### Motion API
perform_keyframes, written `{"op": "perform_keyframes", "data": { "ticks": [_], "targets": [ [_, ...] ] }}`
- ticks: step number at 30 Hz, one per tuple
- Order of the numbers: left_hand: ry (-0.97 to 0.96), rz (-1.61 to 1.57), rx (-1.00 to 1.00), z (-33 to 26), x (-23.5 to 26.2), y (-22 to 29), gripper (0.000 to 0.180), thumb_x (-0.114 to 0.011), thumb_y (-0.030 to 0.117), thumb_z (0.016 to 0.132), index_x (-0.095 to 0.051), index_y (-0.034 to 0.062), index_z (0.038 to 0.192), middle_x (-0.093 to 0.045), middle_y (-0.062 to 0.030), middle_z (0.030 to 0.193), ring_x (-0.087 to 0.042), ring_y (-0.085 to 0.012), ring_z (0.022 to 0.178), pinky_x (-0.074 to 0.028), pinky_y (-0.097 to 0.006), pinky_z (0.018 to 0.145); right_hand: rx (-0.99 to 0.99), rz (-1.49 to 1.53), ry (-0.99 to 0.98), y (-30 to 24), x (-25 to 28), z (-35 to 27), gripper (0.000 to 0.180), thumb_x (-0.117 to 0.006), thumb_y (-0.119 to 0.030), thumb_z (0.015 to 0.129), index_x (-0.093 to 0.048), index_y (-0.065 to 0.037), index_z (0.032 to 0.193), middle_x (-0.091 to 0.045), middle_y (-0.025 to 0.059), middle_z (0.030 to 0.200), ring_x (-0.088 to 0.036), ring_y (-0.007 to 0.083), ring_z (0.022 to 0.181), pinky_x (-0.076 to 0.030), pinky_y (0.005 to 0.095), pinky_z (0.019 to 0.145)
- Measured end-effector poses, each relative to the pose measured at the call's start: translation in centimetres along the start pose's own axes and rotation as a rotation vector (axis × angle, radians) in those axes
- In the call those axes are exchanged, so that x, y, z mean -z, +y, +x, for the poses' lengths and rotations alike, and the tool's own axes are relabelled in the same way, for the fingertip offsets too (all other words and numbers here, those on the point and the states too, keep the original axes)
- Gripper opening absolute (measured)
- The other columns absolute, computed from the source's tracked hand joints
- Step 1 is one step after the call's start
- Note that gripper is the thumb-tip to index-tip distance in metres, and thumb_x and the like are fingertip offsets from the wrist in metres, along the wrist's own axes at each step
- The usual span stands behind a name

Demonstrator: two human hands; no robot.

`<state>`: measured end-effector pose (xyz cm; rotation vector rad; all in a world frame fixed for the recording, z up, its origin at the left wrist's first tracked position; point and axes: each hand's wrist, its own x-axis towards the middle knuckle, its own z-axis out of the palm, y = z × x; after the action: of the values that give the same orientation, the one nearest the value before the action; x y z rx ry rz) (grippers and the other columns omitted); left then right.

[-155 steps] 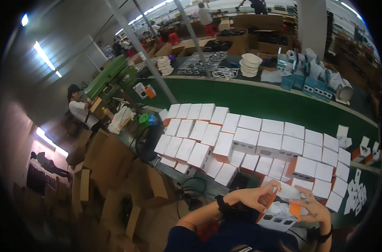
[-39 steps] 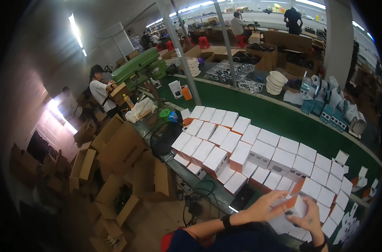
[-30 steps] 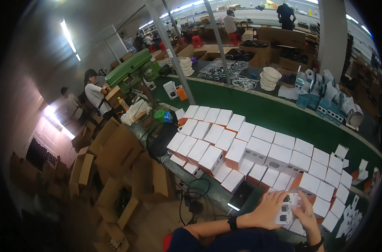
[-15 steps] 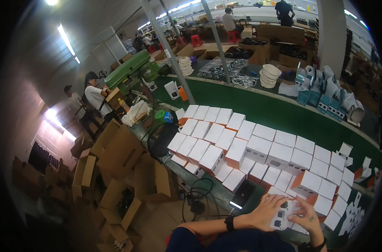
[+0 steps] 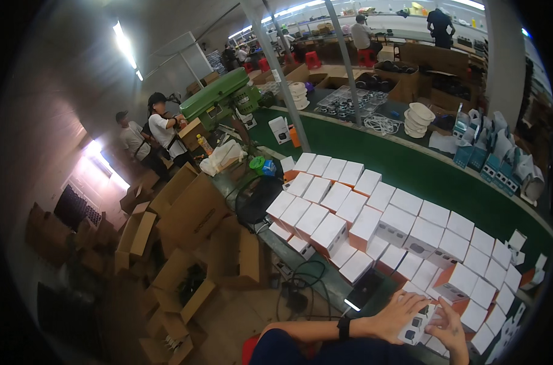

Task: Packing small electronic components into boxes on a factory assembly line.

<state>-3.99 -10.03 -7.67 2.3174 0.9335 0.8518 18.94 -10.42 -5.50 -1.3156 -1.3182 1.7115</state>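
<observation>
Between my two hands is a small white box [image 5: 415,327] printed with pictures of dark devices. My left hand [image 5: 387,316] holds it from the left, fingers bent over its top edge. My right hand [image 5: 450,333] grips its right edge, with fingers and thumb closed against it. The side of the box turned away from me is hidden. Right beyond my hands, many white boxes with orange sides [image 5: 423,235] stand packed in rows on the bench. A dark phone [image 5: 366,288] with a lit edge lies near my left wrist.
Black cables [image 5: 300,283] hang at the bench's left edge. Open cardboard cartons [image 5: 232,255] stand on the floor at left. Behind the boxes runs a green belt [image 5: 373,155], with a metal post [image 5: 282,79] before it. A green machine [image 5: 218,94] and two people [image 5: 167,131] are farther left.
The whole view has swung left, so the bench and boxes sit farther right and slightly lower. Both hands keep hold of the white box, with little change in grip.
</observation>
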Motion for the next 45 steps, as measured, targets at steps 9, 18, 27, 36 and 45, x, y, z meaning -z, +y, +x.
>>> {"op": "perform_keyframes", "data": {
  "ticks": [9, 18, 27, 36, 45],
  "targets": [
    [0.013, -0.051, 0.018, 0.4, 0.2, -0.1, 0.102, -0.076, 0.034, 0.052, -0.027, -0.0027, 0.134, -0.037, -0.0220, 0.128, -0.035, -0.0351, 0.120, -0.021, -0.048, 0.098, 0.036, 0.124, -0.072, 0.0, 0.2, 0.2, 0.098, -0.078, 0.002, 0.060, -0.023, 0.001, 0.142, -0.052, 0.0232, 0.122, -0.062, 0.0258, 0.094, -0.053, 0.0331, 0.078],
    [-0.055, -0.109, -0.011, 1.2, -0.2, 0.2, 0.100, -0.075, 0.035, 0.056, -0.026, -0.0027, 0.135, -0.035, -0.0216, 0.129, -0.036, -0.0357, 0.119, -0.021, -0.049, 0.097, -0.078, 0.163, 0.028, -0.5, 0.6, -1.5, 0.097, -0.076, 0.004, 0.063, -0.021, 0.000, 0.143, -0.051, 0.0218, 0.124, -0.061, 0.0264, 0.096, -0.052, 0.0339, 0.080],
    [-0.087, -0.082, -0.049, 1.5, -0.5, 0.5, 0.099, -0.076, 0.035, 0.057, -0.027, -0.0015, 0.135, -0.036, -0.0203, 0.130, -0.035, -0.0352, 0.121, -0.021, -0.049, 0.098, -0.009, 0.144, 0.079, -1.5, -0.9, -2.5, 0.095, -0.072, 0.003, 0.062, -0.023, 0.000, 0.143, -0.052, 0.0203, 0.120, -0.060, 0.0253, 0.097, -0.054, 0.0320, 0.074],
    [-0.185, -0.019, -0.024, 1.8, 0.3, 0.4, 0.101, -0.076, 0.035, 0.055, -0.027, -0.0008, 0.136, -0.037, -0.0199, 0.130, -0.035, -0.0349, 0.121, -0.020, -0.048, 0.101, 0.135, -0.322, 0.196, 2.6, 1.3, -2.6, 0.078, -0.052, -0.005, 0.058, -0.036, 0.007, 0.134, -0.054, 0.0178, 0.114, -0.061, 0.0216, 0.091, -0.052, 0.0284, 0.076],
    [0.108, -0.537, 0.118, 1.5, -0.1, 0.5, 0.105, -0.081, 0.033, 0.059, -0.020, -0.0003, 0.137, -0.032, -0.0201, 0.131, -0.033, -0.0316, 0.122, -0.024, -0.040, 0.103, -0.042, 0.955, 0.412, 3.4, -1.7, -0.1, 0.063, -0.049, -0.015, 0.065, -0.045, 0.003, 0.125, -0.060, 0.0093, 0.096, -0.060, 0.0195, 0.082, -0.051, 0.0322, 0.074]
  ]
}}
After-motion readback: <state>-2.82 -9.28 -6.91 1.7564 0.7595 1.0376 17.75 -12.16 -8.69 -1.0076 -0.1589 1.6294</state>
